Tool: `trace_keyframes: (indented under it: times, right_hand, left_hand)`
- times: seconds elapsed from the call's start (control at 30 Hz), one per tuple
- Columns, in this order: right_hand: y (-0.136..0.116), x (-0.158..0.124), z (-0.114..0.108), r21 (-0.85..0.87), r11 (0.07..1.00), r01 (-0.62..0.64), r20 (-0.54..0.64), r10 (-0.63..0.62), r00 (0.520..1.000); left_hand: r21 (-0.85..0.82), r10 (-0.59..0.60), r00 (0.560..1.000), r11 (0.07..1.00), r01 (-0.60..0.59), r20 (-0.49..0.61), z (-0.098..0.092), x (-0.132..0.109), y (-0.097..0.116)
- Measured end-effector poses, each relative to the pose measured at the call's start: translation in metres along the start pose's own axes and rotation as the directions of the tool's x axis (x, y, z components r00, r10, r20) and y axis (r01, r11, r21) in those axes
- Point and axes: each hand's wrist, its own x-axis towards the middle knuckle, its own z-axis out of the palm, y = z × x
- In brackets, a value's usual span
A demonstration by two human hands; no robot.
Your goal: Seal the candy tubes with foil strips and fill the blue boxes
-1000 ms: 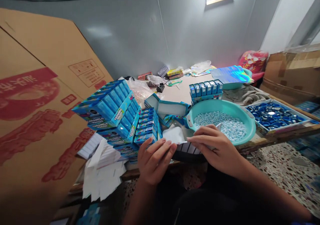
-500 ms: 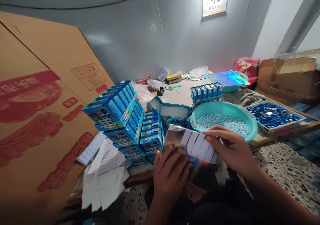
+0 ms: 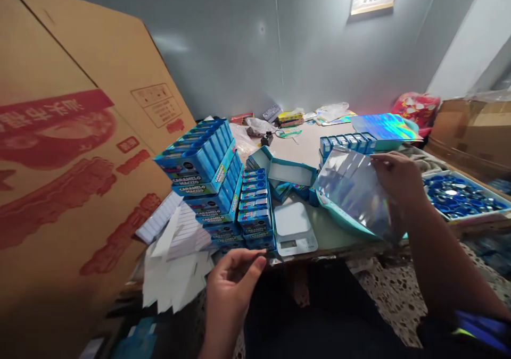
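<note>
My right hand (image 3: 397,178) grips the upper right edge of a shiny holographic sheet (image 3: 355,191) and holds it up over the teal basin (image 3: 339,218), hiding most of the basin. My left hand (image 3: 231,284) hovers low at the table's near edge, fingers loosely curled with the thumb and forefinger together; whether anything is between them I cannot make out. A small white scale (image 3: 293,227) lies on the table between my hands. Stacks of blue candy boxes (image 3: 215,181) stand just left of the scale.
A big brown carton (image 3: 67,151) leans at the left. White paper strips (image 3: 175,266) hang off the table's front. An open blue box (image 3: 285,170), a row of small blue packs (image 3: 347,142), a tray of blue caps (image 3: 463,197) and another holographic sheet (image 3: 385,126) are farther back.
My right hand has lifted the holographic sheet up and to the right, over the basin. My left hand let go of it and dropped toward the table edge. The scale is uncovered.
</note>
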Motion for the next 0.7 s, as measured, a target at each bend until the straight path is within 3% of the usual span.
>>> trace_keyframes:
  times: [0.1,0.17,0.23,0.33,0.37,0.43,0.5,0.53,0.6,0.7]
  right_hand:
    - [0.019,0.012,0.022,-0.076,0.997,0.015,0.139,-0.004,0.990]
    - [0.008,0.008,0.025,-0.134,0.990,0.054,0.144,-0.035,0.989]
    - [-0.021,-0.006,0.017,-0.088,0.990,0.110,0.109,-0.100,0.989]
    - [-0.080,-0.043,0.000,0.324,0.931,0.171,0.143,-0.227,0.963]
    - [-0.099,-0.057,-0.003,0.490,0.861,0.139,0.233,-0.283,0.930]
    - [-0.130,-0.084,-0.002,0.736,0.676,-0.010,0.401,-0.424,0.812]
    - [-0.150,-0.105,0.007,0.813,0.565,-0.140,0.480,-0.516,0.709]
    - [-0.156,-0.112,0.012,0.821,0.539,-0.188,0.505,-0.531,0.680]
    - [-0.164,-0.121,0.023,0.819,0.510,-0.264,0.535,-0.511,0.673]
    - [-0.168,-0.126,0.030,0.851,0.400,-0.341,0.506,-0.445,0.739]
  left_hand:
    - [0.066,0.008,1.000,0.998,-0.008,0.001,0.000,0.000,0.013]
    - [0.091,0.035,0.998,0.995,-0.030,-0.053,0.003,-0.004,0.020]
    - [0.087,0.056,0.990,0.995,-0.045,-0.126,0.008,-0.008,0.026]
    - [0.024,0.037,0.984,0.999,-0.033,-0.176,0.014,-0.012,0.031]
    - [0.001,0.028,0.983,1.000,-0.029,-0.183,0.015,-0.012,0.032]
    - [-0.026,0.012,0.983,1.000,-0.017,-0.185,0.016,-0.009,0.033]
    - [-0.033,-0.002,0.984,0.999,-0.004,-0.181,0.015,-0.006,0.035]
    - [-0.033,-0.002,0.984,0.999,-0.004,-0.178,0.014,-0.005,0.037]
    - [-0.037,0.016,0.985,0.999,-0.023,-0.172,0.014,-0.003,0.040]
    - [-0.073,0.039,0.987,0.996,-0.050,-0.154,0.018,-0.004,0.044]
